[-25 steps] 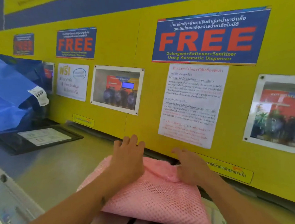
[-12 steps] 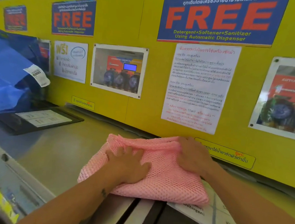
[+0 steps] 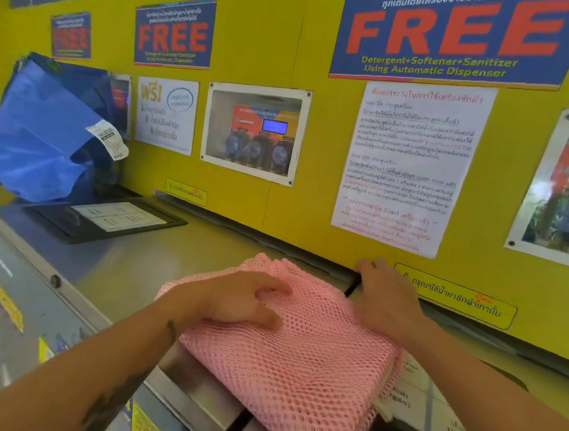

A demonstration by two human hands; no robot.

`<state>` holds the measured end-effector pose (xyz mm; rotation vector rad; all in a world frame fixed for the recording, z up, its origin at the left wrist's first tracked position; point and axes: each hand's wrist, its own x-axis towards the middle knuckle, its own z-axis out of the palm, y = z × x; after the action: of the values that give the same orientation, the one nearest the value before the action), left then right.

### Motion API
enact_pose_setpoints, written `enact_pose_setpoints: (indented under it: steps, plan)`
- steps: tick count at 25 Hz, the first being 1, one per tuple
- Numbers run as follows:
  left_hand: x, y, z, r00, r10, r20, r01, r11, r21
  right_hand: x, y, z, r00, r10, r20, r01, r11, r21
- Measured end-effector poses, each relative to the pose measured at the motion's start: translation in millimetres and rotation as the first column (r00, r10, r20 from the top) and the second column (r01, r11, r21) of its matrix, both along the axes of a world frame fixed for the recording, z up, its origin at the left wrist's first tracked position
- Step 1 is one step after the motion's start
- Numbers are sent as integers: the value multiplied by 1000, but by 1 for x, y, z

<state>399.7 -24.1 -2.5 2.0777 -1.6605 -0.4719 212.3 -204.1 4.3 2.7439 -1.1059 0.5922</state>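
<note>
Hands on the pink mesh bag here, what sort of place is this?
Most likely a self-service laundromat: the pink mesh bag lies on steel machine tops, the FREE sign offers detergent, softener and sanitizer, and a wall window shows dispenser pumps.

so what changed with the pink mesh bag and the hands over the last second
The left hand drew back from the far edge of the pink mesh bag to its middle and presses down there; the far edge now looks folded over. The right hand stayed at the bag's far right corner. The blue bag did not move.
</note>
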Motion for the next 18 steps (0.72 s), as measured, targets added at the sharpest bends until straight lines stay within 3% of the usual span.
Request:
enact_pose_setpoints:
  steps: [2, 3, 4, 6, 8, 12, 14, 15, 18]
  plan:
    - [-2, -4, -1, 1000, 17, 14, -16, 997, -74, 4, 23, 4, 942, 301, 145, -312, 948, 60]
    - [-1, -6, -2, 999, 38, 26, -35, 991, -126, 7, 32, 4, 916, 391, 88, -400, 905, 146]
    - [1, -6, -4, 997, 65, 29, -59, 983, -174, 10, 35, 0, 904, 425, -43, -400, 879, 258]
    - [-1, 2, -6, 992, 118, 37, -104, 958, -268, 11, 37, -11, 877, 362, -315, -219, 886, 409]
    - [-10, 21, -7, 986, 169, -2, -154, 894, -421, 0, 35, -9, 864, 323, -386, -134, 887, 442]
    - [-31, 76, -19, 876, 448, -179, -450, 628, -635, -35, 58, 28, 811, 434, -391, -166, 813, 558]
    - [-34, 93, -28, 785, 572, -239, -581, 545, -605, -41, 62, 41, 865, 433, -255, -165, 723, 671]
    - [-36, 99, -30, 757, 607, -242, -623, 557, -549, -39, 63, 41, 891, 413, -190, -186, 713, 676]
    - [-60, 112, -38, 720, 664, -201, -694, 687, -217, -25, 60, 15, 920, 357, -160, -227, 821, 524]
